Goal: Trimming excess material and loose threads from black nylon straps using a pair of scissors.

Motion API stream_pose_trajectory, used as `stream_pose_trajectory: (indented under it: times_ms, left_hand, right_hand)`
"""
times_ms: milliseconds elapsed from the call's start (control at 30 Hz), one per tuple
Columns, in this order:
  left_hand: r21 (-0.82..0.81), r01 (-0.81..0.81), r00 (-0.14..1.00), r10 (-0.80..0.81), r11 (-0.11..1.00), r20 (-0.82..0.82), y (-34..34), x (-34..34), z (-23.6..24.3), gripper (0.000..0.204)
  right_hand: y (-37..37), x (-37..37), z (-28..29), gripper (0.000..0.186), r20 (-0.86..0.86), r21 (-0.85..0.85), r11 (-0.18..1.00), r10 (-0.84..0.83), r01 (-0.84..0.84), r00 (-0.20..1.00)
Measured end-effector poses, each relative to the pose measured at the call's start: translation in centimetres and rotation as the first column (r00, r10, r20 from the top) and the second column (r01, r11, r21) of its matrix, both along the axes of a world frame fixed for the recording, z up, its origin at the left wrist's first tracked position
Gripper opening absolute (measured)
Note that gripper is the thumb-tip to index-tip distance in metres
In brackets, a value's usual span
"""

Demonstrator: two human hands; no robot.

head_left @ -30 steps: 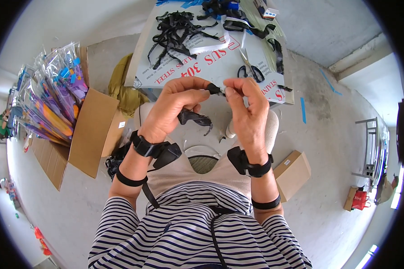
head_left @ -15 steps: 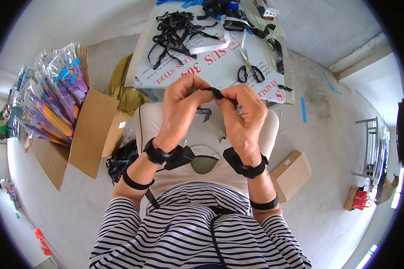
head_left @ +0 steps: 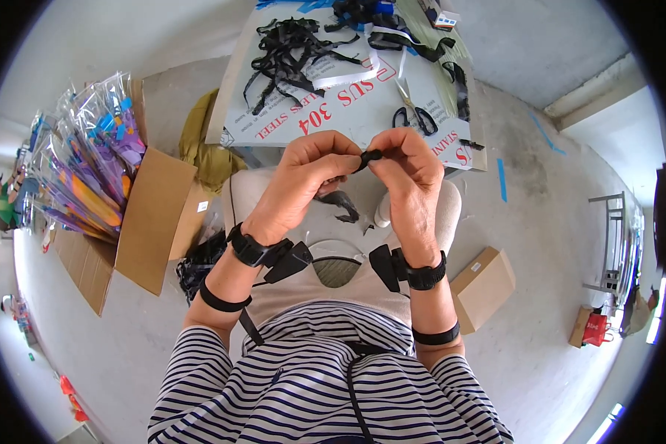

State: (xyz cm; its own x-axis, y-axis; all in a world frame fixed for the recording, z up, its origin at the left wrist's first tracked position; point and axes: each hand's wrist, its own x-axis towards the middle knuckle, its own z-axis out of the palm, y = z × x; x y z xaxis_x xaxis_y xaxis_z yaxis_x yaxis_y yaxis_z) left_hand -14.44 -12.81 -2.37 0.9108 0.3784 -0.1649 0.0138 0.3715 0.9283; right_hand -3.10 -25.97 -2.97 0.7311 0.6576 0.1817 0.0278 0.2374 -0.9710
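Note:
Over my lap, my left hand (head_left: 307, 174) and my right hand (head_left: 408, 174) pinch a short black fabric strip (head_left: 369, 157) between thumbs and fingertips. A loose dark tail (head_left: 342, 203) hangs below my left hand; whether it belongs to the same strip I cannot tell. On the table just beyond lie scissors (head_left: 414, 117) with black handles, blades partly apart. Farther off, a tangled heap of black frayed strips (head_left: 292, 59) is spread at the left, with a white ribbon (head_left: 348, 79) beside it.
The table (head_left: 237, 122) has a printed covering. To my left stands an open cardboard box (head_left: 155, 218) full of plastic-wrapped colourful items (head_left: 89, 170). An olive cloth (head_left: 207, 152) lies behind it. A smaller carton (head_left: 482, 288) sits on the floor at my right.
The right hand has shifted slightly right, and more of the black strip shows between the fingertips. The dark tail under the left hand hangs lower and longer.

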Motion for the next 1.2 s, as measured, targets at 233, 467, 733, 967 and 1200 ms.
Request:
stream_pose_trajectory:
  times_ms: [233, 467, 733, 967, 1200]
  left_hand:
    - [0.202, -0.100, 0.995, 0.099, 0.974, 0.011, 0.8, -0.1, 0.1, 0.009]
    - [0.248, -0.019, 0.997, 0.036, 0.969, -0.064, 0.1, -0.3, 0.4, 0.012]
    - [0.229, -0.038, 0.999, 0.031, 0.973, 0.034, 0.4, 0.1, 0.3, 0.011]
    - [0.229, -0.078, 0.997, 0.070, 0.970, 0.042, 0.6, 0.1, 0.2, 0.007]
    - [-0.137, -0.103, 0.978, 0.125, 0.985, 0.166, 0.1, 0.3, -1.2, 0.013]
  right_hand:
    - [0.0, 0.1, -0.5, 0.020, 0.103, -0.160, 0.986, 0.067, -0.050, 0.992]
    - [-0.1, -0.2, 0.0, 0.013, -0.274, 0.142, 0.990, 0.049, -0.010, 0.961]
    - [-0.3, -0.2, 0.1, 0.018, -0.058, -0.040, 0.998, 0.049, -0.051, 0.997]
    - [-0.4, -0.3, 0.2, 0.019, 0.180, -0.179, 0.982, -0.022, 0.055, 0.983]
    - [-0.1, 0.2, 0.2, 0.012, -0.239, 0.112, 0.992, 0.085, -0.059, 0.967]
